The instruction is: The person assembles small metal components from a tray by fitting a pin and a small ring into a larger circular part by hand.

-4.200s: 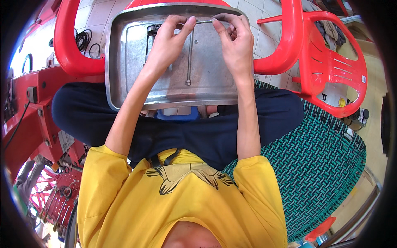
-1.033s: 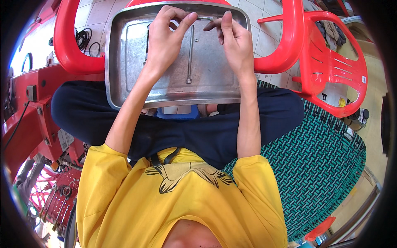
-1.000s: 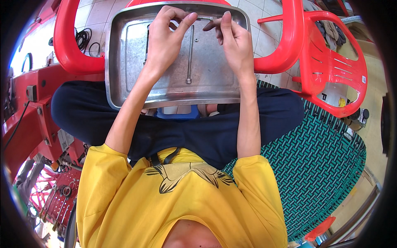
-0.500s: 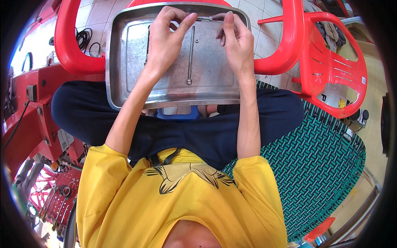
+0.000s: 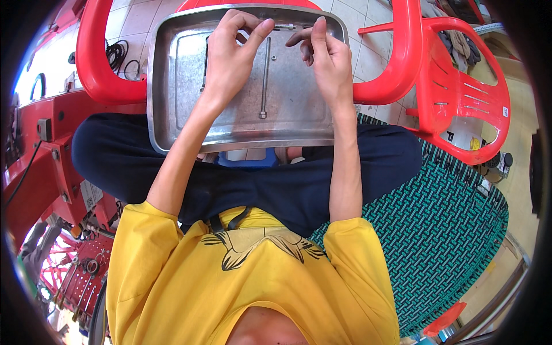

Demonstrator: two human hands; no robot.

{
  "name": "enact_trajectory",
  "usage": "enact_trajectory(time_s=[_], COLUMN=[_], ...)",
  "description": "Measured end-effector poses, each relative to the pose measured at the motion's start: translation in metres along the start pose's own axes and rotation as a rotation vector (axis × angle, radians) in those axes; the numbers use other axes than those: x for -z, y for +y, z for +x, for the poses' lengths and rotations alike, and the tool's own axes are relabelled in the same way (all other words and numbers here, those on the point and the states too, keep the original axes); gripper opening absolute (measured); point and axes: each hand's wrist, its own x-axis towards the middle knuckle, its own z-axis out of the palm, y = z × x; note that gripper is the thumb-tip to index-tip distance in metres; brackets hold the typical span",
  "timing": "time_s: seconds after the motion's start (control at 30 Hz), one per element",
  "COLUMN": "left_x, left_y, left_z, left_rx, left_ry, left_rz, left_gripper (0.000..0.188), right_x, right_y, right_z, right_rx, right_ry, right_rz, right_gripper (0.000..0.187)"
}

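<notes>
A shallow metal tray (image 5: 230, 123) rests by my lap. Over its far part my left hand (image 5: 230, 57) pinches a metal bolt (image 5: 283, 26) between thumb and index finger. The bolt lies sideways, its outer end pointing right; the rest is hidden by my fingers. My right hand (image 5: 328, 63) is just right of that end, thumb raised and index finger stretched left, with nothing visible in it. Below the hands a long bolt (image 5: 265, 80) lies lengthwise in the tray, a small nut (image 5: 274, 58) beside it. A dark rod (image 5: 205, 72) shows partly behind my left hand.
Red plastic chair arms (image 5: 397, 63) curve around the tray's far side. Another red chair (image 5: 460, 92) stands at the right, near a green and black woven seat (image 5: 443, 241). Red machinery (image 5: 52, 144) is on the left, with a coiled black cable (image 5: 117, 54) on the tiled floor.
My right index finger has swung down and left, out from near the bolt's end, and the fingers have spread. My left hand keeps its pinch on the bolt, almost unmoved.
</notes>
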Motion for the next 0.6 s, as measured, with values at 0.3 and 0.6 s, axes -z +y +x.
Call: enact_trajectory(time_s=[0.3,0.6], left_x=[0.0000,-0.0005], left_y=[0.0016,0.0000], left_z=[-0.0004,-0.0002], left_rx=[0.006,-0.013], left_ry=[-0.003,-0.010], left_rz=[0.000,-0.001], left_gripper=[0.031,0.031], right_x=[0.0002,-0.0005], right_y=[-0.0010,-0.0007], right_z=[-0.0002,-0.0001], right_rx=[-0.028,-0.061], right_ry=[-0.015,0.005], right_rz=[0.028,0.086], right_gripper=[0.064,0.067])
